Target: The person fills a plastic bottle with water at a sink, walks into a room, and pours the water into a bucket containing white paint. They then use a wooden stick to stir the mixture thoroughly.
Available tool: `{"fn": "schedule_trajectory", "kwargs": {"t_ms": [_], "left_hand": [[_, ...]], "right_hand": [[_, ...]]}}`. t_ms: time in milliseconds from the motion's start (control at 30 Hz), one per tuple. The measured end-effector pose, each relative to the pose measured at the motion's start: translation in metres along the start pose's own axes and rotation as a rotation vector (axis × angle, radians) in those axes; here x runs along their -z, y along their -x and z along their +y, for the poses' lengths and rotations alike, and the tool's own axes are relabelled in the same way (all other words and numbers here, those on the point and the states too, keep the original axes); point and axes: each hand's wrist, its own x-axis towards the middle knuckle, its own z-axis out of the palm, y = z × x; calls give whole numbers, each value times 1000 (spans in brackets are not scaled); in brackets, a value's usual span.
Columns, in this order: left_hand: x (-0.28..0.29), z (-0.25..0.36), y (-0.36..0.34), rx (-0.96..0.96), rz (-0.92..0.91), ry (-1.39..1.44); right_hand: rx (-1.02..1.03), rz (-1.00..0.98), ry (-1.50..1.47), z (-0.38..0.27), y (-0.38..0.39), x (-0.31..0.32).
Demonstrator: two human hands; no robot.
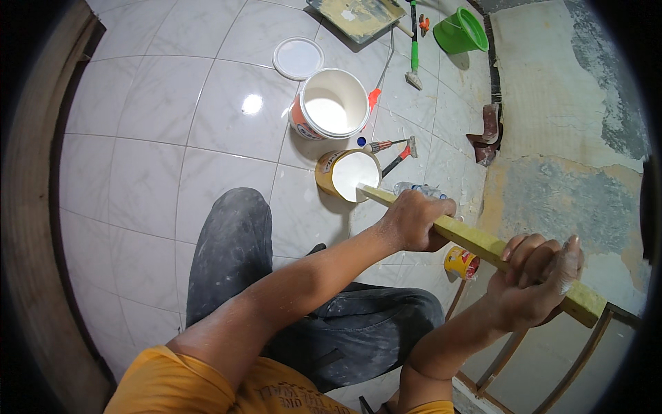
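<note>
My left hand [417,219] is closed around a long yellow wooden stick [474,241]. Closer to the stick's thick end, my right hand [534,276] also grips it, with its fingers curled over the top. The stick slants down to the left, and its thin whitened tip reaches into a yellow-brown can [325,176] of white paint [350,172]. Right behind the can stands a larger white and orange bucket [295,119], with white showing inside. Its round white lid [298,58] lies on the floor beyond.
Scrapers [412,79], a screwdriver [386,145] and a clear plastic bottle [420,190] lie about the tiled floor [158,103]. A green bucket [460,32] and a stained tray [358,17] are at the back. A small yellow can [458,262] sits below the stick, near the patchy wall [558,186].
</note>
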Motion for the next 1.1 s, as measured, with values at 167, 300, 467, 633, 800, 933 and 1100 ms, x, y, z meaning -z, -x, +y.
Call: {"fn": "schedule_trajectory", "kwargs": {"t_ms": [167, 300, 467, 633, 800, 933, 1100], "left_hand": [[7, 9, 2, 18, -40, -48], [20, 7, -2, 3, -82, -98], [24, -9, -14, -62, -71, -113], [8, -21, -23, -90, -7, -11], [-2, -20, -19, -65, 6, 63], [3, -12, -12, -52, -35, 53], [19, 4, -5, 15, -75, 37]], "right_hand": [[-19, 64, -23, 0, -3, 7], [26, 56, -59, 5, -1, 13], [55, -1, -182, 16, 0, 13], [91, -5, -99, 20, -3, 6], [88, 15, -37, 14, -3, -2], [78, 1, -24, 6, 0, -11], [8, 69, 2, -6, -5, -17]]}}
